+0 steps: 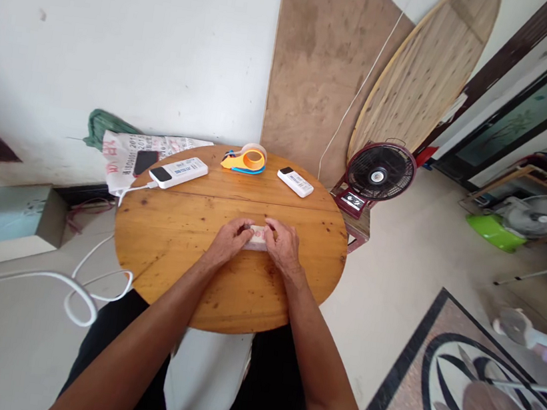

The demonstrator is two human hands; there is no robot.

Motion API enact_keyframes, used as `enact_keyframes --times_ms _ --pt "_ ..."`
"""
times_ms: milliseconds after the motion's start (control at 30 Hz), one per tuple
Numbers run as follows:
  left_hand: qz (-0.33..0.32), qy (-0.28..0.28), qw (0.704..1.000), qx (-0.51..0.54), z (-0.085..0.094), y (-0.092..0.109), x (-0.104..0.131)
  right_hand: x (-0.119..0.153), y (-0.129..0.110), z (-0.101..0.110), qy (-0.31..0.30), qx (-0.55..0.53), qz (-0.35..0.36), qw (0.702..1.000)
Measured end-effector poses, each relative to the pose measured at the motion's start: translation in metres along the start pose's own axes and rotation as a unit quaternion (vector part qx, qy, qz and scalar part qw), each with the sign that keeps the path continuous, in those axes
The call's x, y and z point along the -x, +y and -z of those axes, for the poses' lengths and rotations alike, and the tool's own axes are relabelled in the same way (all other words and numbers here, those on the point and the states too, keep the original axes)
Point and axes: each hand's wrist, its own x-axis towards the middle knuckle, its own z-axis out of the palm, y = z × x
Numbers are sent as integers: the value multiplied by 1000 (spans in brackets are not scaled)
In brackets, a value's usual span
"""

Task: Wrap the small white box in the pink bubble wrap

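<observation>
A small thick block, like a stack of printed paper slips [257,238], rests at the middle of the wooden table. Its top is whitish with pink-red print, and its near side looks pale grey. My left hand [229,238] grips the left end, thumb along the near top edge. On the right end, my right hand [284,243] has its fingers closed round the stack. Both ends are covered by my fingers, so the exact kind cannot be made out.
On the round table [164,231], an orange tape dispenser [246,160] stands at the back between a larger white power bank [179,172], with a cable [137,188] plugged in, and a smaller white one [295,182]. A dark red fan [378,175] stands beyond the right edge.
</observation>
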Motion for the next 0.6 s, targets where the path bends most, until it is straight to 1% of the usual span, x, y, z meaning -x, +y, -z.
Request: enact_keyframes --times_ms 200,333,600 --pt "-2 -2 1000 -8 0 1 0 1 -2 0 -4 -7 5 1000" --pt "-5 2 1000 -5 0 0 0 0 -5 2 -3 -10 -5 1000" --pt "-8 -4 1000 -27 1 3 1 0 -5 3 -32 -28 -8 999"
